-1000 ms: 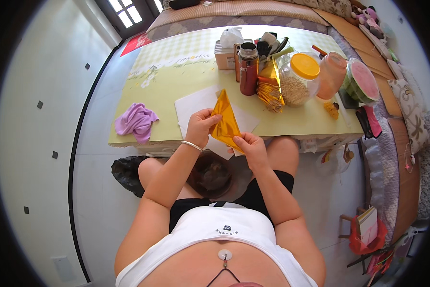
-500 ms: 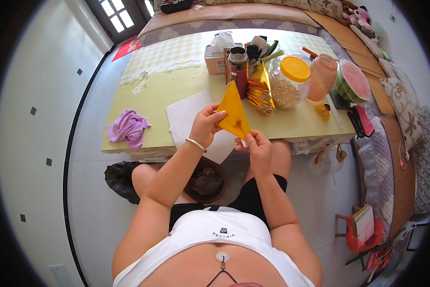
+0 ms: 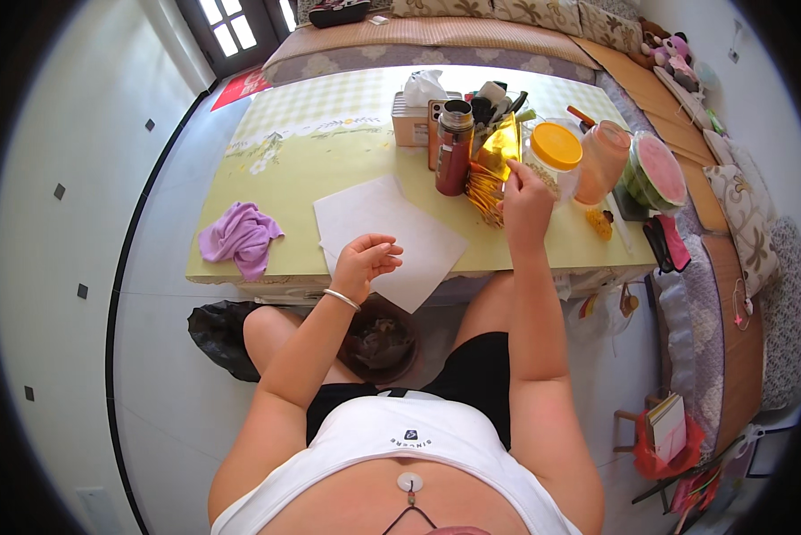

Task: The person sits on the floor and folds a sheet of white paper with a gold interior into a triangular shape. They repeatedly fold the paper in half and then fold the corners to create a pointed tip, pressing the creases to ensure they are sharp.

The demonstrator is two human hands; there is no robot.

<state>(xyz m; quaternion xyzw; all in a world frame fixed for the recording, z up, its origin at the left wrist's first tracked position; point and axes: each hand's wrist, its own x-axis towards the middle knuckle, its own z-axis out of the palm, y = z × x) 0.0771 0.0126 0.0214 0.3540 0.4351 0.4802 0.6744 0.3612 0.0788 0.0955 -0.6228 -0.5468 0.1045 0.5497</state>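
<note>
My right hand [image 3: 527, 203] is at the right edge of an upright sheet of shiny gold foil paper [image 3: 499, 143], its finger and thumb pinched at the paper; the exact grip is partly hidden. Just below lies a bunch of folded gold paper pieces [image 3: 483, 194]. My left hand [image 3: 367, 266], a bracelet on its wrist, hovers over white paper sheets [image 3: 409, 227] at the table's near edge. Its fingers are loosely curled and apart, with nothing seen in them.
Behind the gold paper stand a dark red flask [image 3: 454, 152], a phone and a tissue box [image 3: 409, 123]. Rightward are a yellow-lidded jar [image 3: 557, 147], a pinkish jar [image 3: 602, 160] and a cut watermelon [image 3: 657, 174]. A purple cloth [image 3: 240, 239] lies left; a bin [image 3: 381, 343] stands between my legs.
The folded yellow-gold triangle that both hands held is no longer in them. My right hand has moved forward and right to the gold paper; my left has dropped back toward me.
</note>
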